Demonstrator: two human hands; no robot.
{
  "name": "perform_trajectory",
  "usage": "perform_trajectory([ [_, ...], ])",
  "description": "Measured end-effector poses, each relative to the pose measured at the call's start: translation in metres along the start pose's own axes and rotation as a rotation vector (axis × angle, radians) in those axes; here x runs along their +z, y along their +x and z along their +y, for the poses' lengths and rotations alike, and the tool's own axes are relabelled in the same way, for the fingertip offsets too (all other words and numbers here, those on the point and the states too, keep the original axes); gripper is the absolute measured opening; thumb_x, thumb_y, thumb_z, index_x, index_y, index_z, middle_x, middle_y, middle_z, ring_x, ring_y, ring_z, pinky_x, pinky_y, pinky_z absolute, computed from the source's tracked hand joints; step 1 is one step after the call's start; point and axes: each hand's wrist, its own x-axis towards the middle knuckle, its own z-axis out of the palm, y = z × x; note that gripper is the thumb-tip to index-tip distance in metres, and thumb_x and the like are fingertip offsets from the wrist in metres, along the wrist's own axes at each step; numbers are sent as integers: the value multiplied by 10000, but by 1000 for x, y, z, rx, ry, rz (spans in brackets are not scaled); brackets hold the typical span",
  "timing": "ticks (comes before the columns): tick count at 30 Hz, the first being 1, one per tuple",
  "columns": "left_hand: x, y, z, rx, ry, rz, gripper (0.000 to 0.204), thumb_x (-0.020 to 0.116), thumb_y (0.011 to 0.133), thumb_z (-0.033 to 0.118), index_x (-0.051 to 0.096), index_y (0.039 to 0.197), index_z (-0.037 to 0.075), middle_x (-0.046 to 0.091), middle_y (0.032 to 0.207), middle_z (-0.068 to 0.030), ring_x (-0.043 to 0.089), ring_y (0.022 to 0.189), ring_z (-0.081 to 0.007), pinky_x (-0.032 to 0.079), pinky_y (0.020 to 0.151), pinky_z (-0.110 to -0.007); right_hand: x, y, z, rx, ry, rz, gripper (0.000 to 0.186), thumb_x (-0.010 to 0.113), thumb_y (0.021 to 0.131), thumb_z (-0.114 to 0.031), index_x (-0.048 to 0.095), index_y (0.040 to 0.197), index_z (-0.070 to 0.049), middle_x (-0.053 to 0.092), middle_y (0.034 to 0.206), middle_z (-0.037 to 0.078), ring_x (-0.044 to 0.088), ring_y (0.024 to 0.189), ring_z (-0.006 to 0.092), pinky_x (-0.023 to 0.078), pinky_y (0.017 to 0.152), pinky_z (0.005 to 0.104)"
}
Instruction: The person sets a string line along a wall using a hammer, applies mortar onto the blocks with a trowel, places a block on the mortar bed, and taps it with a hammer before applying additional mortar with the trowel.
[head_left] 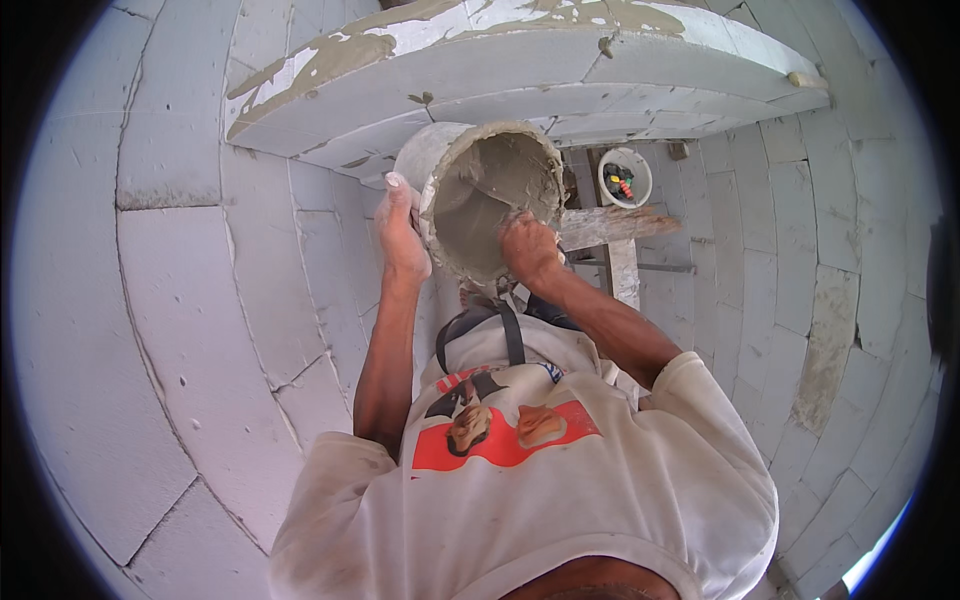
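Mortar bucket (424, 158), left grip (402, 232) holding its side, right grip (529, 247) clenching tool (494, 194), block ledge (520, 75), plank (610, 227) and pail (626, 156) nearby

My left grip (402, 235) is on the bucket (422, 160), left side, right grip (530, 247) at the mouth's right, mortar (468, 228) inside. Block wall (500, 75) ahead, pail (646, 182) off right past a plank (612, 227).

A pale block wall (500, 72) is bearing grey mortar (365, 50).
The mortar is lying in uneven patches along its white top.
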Motion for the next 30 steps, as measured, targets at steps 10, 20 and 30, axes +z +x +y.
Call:
perform_trajectory([
  [10,-11,3,-12,-46,-227,-91,666,348,1042,695,506,778,104,508,658,-3,448,589,-129,350,534,-276,8,-12,29,-453,440,29,183,675,904,-135,704,1012,10,726,859,123,742,810,216,582,600,348],
  [20,-25,7,-19,-264,-408,37,776,341,996,775,577,923,39,656,919,-112,606,848,-237,489,775,-364,-40,-51,73,75,1709,-504,128,696,919,-126,671,933,-1,516,577,-5,460,378,74,355,338,250],
  [30,-38,-6,-51,-368,-374,68,802,348,1009,752,598,1099,-4,688,1017,-131,643,886,-252,510,771,-388,-178,-60,214,49,1608,89,325,514,858,-105,679,1097,41,557,654,28,500,468,85,437,435,235],
])
